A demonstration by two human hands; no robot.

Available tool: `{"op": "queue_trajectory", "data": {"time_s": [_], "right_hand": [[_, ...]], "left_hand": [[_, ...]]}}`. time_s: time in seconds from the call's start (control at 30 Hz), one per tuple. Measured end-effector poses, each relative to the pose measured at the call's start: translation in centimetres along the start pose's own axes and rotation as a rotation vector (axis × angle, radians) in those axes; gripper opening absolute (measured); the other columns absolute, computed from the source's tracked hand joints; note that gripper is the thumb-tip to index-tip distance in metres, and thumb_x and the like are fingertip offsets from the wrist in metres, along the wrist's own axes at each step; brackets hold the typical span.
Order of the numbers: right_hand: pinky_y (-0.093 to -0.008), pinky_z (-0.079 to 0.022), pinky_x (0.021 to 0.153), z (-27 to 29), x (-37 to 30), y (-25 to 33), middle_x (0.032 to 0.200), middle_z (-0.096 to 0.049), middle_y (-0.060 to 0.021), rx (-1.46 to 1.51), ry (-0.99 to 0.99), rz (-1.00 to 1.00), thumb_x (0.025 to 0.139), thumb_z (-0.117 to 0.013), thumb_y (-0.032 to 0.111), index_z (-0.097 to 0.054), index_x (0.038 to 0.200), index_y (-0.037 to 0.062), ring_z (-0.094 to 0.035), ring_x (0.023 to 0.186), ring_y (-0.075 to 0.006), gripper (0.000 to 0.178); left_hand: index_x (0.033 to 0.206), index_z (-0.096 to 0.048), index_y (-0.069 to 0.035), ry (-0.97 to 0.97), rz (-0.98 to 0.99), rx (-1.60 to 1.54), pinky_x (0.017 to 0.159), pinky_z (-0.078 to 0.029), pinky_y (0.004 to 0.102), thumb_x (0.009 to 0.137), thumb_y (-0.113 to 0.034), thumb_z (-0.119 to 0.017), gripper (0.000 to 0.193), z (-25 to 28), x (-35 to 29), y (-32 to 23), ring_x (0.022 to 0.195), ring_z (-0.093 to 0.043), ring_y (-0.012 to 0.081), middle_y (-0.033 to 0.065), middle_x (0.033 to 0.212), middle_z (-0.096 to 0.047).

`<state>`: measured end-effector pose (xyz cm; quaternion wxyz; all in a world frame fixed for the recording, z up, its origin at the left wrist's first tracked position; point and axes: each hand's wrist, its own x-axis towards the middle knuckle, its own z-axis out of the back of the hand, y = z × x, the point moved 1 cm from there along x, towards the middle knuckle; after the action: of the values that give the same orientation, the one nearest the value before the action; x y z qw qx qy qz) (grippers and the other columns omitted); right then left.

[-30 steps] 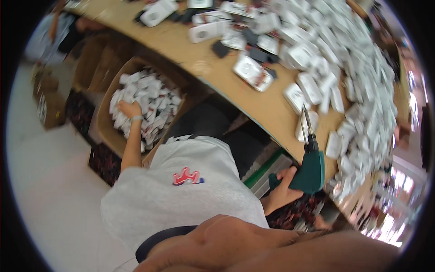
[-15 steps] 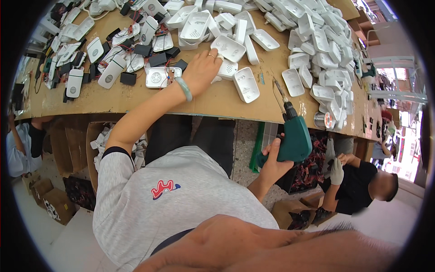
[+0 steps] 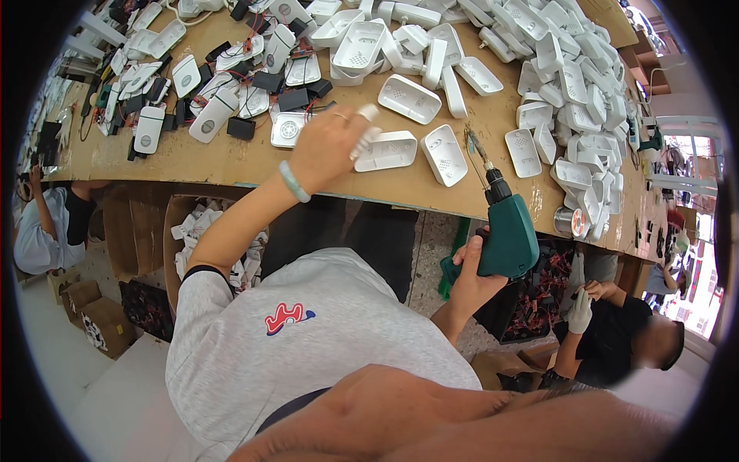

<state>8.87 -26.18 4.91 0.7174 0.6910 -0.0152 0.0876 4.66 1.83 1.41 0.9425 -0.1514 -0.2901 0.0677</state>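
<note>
My left hand [image 3: 332, 148], with white covers on its fingertips and a jade-coloured bangle at the wrist, is over the worktable [image 3: 254, 171]. Its fingers are apart, slightly blurred, with nothing visible in them. They lie at the left end of a white plastic shell [image 3: 387, 151]; whether they touch it I cannot tell. Beside that shell are a second open shell [image 3: 409, 98] and a third [image 3: 445, 155]. Under the left hand's edge sits a white cover with a round grille [image 3: 288, 129]. My right hand [image 3: 476, 276] grips a green soldering gun [image 3: 509, 235], its tip pointing up over the table edge.
White shells [image 3: 573, 85] are heaped at the right, near a solder spool [image 3: 570, 221]. White covers wired to black boxes [image 3: 212, 115] crowd the left. Below the table stand a carton of white parts [image 3: 202, 231] and a black crate [image 3: 531, 292]. A gloved co-worker [image 3: 612, 323] sits at the right.
My left hand has drawn back from the shells, and the shell nearest it has come closer to the table edge. My right hand keeps its grip on the soldering gun. The whole view has shifted slightly.
</note>
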Motion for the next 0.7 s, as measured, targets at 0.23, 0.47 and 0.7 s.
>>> {"op": "queue_trajectory", "data": {"time_s": [0.23,0.47,0.7], "right_hand": [[-0.0255,-0.041,0.049,0.4,0.3,-0.2,0.078,-0.06,-0.0074,-0.054,0.006,-0.032,0.095,-0.066,0.005,-0.059,0.114,-0.0064,-0.05,0.053,-0.0093,0.024],[-0.0249,-0.042,0.049,0.5,-0.5,-0.3,0.078,-0.061,-0.0067,0.017,0.025,-0.043,0.094,-0.068,0.004,-0.059,0.115,-0.0056,-0.05,0.053,-0.0094,0.024],[-0.024,-0.049,0.062,1.8,-2.0,-2.9,0.086,-0.067,-0.0036,-0.096,0.189,-0.06,0.085,-0.079,0.009,-0.067,0.107,-0.0026,-0.06,0.067,-0.0089,0.027]], "left_hand": [[0.106,-0.066,-0.001,-0.01,0.606,-0.02,0.069,-0.054,0.0388,0.088,-0.02,-0.072,0.026,2.1,-0.9,4.7,0.079,-0.067,0.0289,0.0143,0.09,-0.069],[0.108,-0.071,0.001,-0.22,0.722,-0.485,0.07,-0.055,0.0278,0.087,0.0,-0.071,0.021,3.3,-4.1,5.1,0.079,-0.069,0.0136,0.0086,0.087,-0.073],[0.104,-0.069,-0.004,-0.211,0.502,-0.272,0.069,-0.051,0.0302,0.088,0.0,-0.069,0.017,3.7,-6.7,-2.0,0.077,-0.067,0.0185,0.0099,0.095,-0.07]]}}
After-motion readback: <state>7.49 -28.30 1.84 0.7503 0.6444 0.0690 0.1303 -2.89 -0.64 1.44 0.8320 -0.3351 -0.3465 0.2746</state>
